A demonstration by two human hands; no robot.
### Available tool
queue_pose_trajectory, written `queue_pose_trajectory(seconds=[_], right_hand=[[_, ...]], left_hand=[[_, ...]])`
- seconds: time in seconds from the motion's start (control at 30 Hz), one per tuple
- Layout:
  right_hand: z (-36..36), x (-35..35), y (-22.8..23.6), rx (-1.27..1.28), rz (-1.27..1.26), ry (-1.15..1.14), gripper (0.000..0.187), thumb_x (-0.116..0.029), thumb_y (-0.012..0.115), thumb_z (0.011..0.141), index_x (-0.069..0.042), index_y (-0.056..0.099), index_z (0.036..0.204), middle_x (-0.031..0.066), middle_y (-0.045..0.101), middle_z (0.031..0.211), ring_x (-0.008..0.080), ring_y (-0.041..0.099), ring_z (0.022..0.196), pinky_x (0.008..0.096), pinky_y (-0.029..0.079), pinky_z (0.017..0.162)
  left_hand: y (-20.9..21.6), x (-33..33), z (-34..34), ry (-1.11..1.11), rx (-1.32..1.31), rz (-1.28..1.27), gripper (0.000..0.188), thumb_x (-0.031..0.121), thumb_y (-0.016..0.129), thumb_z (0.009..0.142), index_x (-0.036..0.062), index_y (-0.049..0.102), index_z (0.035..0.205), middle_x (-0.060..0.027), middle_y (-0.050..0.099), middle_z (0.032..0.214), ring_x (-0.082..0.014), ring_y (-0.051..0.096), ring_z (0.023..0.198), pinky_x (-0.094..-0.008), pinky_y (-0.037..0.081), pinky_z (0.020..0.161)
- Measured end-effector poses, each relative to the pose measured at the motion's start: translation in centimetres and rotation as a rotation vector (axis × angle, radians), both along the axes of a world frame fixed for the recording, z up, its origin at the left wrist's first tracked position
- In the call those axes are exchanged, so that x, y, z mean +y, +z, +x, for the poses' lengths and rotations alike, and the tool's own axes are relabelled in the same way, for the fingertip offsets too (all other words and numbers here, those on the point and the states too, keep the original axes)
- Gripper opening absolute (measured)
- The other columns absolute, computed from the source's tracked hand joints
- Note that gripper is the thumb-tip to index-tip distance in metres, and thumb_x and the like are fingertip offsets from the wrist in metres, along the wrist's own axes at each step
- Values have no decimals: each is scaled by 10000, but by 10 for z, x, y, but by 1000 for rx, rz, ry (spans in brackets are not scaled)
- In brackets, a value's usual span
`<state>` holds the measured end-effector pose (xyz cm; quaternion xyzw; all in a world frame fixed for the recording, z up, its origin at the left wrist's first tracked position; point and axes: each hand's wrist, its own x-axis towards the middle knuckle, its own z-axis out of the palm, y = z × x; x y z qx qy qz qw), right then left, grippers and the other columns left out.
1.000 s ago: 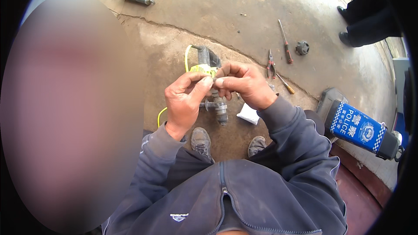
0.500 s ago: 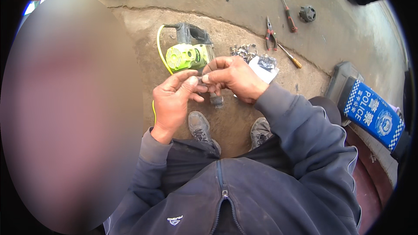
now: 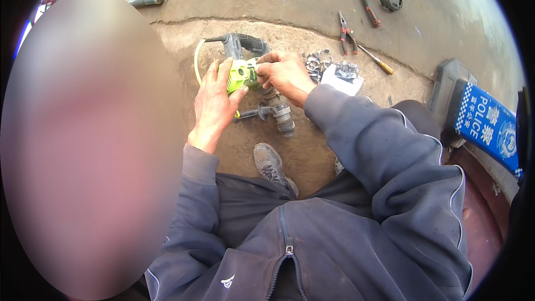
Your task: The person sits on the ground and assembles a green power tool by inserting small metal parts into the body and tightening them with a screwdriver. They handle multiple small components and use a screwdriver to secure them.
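Observation:
A lime-green and dark grey rotary hammer drill [image 3: 241, 78] lies on the ground in front of me, its chuck pointing toward my feet. My left hand [image 3: 212, 103] grips the green motor housing, thumb on the near side and fingers over the far side. At the right side of that housing, my right hand [image 3: 287, 75] is closed in a pinch against the drill. Whatever its fingertips hold is too small and covered to make out. Just right of that hand are a pile of small metal and black parts [image 3: 316, 64] and a white sheet or bag [image 3: 337, 82].
Red-handled pliers [image 3: 345, 34], a long red-handled screwdriver [image 3: 369, 12], a yellow-handled screwdriver [image 3: 384, 67] and a round dark part [image 3: 391, 0] lie far right. A grey case [image 3: 443, 78] and blue panel [image 3: 489, 125] stand at right. A metal cylinder [image 3: 149, 0] lies far left.
Both hands have moved apart and forward from above the drill down to its green housing. Earlier they met, fingertips together on something small. The camera view has shifted slightly.

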<state>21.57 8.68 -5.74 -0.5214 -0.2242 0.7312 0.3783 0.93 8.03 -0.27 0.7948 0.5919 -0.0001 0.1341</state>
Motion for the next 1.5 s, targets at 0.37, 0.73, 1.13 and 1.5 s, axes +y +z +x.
queue_pose_trajectory(seconds=[0.37,0.73,1.13,1.5], right_hand=[[-17,10,2,-44,57,-33,255,-81,757,954,87,771,1146,126,779,937,162,726,794,322,601,693],[-35,24,5,-67,70,-30,238,-42,756,964,100,769,1154,138,784,966,174,738,791,322,603,684],[32,51,34,65,48,-364,202,-44,745,1020,73,719,1182,136,762,1037,203,758,893,311,619,778],[63,29,47,86,26,-355,247,-58,729,1036,68,676,1242,129,753,1032,201,751,917,316,621,781]], left_hand=[[-16,16,-31,34,-364,-50,674,135,890,836,133,664,1472,-203,624,1501,-389,652,1360,-454,540,1133],[-35,74,-112,422,-963,-496,738,-19,782,850,107,640,1563,-83,639,1487,-196,636,1308,-338,549,1073],[-73,54,-117,783,-1285,-396,1017,266,842,965,120,242,1773,-193,485,1644,-332,550,1463,-528,464,1213],[-118,57,-63,1327,-1586,-15,873,561,913,907,101,551,1556,-105,605,1540,-270,583,1406,-521,469,1164]])
